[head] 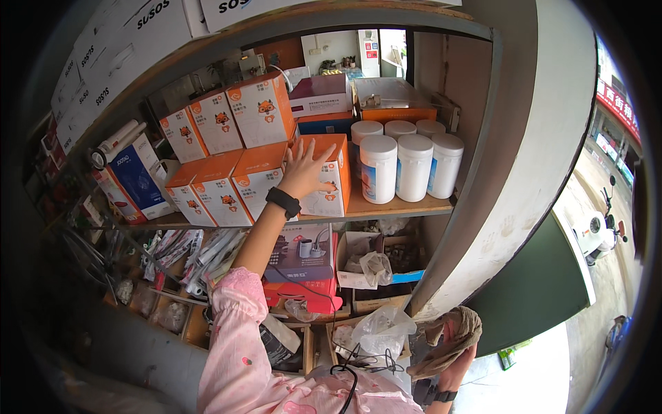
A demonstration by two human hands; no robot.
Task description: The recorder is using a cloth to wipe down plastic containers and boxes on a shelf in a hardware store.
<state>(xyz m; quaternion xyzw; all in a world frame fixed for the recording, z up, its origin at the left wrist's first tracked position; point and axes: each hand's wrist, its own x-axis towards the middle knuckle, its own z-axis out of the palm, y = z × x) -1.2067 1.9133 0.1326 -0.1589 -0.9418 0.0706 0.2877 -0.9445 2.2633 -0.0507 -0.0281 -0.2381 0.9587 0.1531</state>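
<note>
My left hand (305, 173), with a black band at the wrist, rests with spread fingers on the top and front edge of an orange and white carton (331, 178) on the middle shelf. Similar cartons (222, 199) stand to its left, with several more (264, 111) stacked on top at the back. Right beside the touched carton are several white plastic jars with lids (379, 171). Low at the right, my right hand (457, 365) holds a crumpled brown cloth (450, 341); the cloth hides part of the fingers.
A grey-edged wooden shelf board (398, 207) carries the goods. White boxes (139, 36) fill the shelf above. Below stand a purple box (305, 251) and open bins with plastic bags (382, 331). A pale pillar (496, 207) borders the shelf at right. A black cable (354, 383) hangs before me.
</note>
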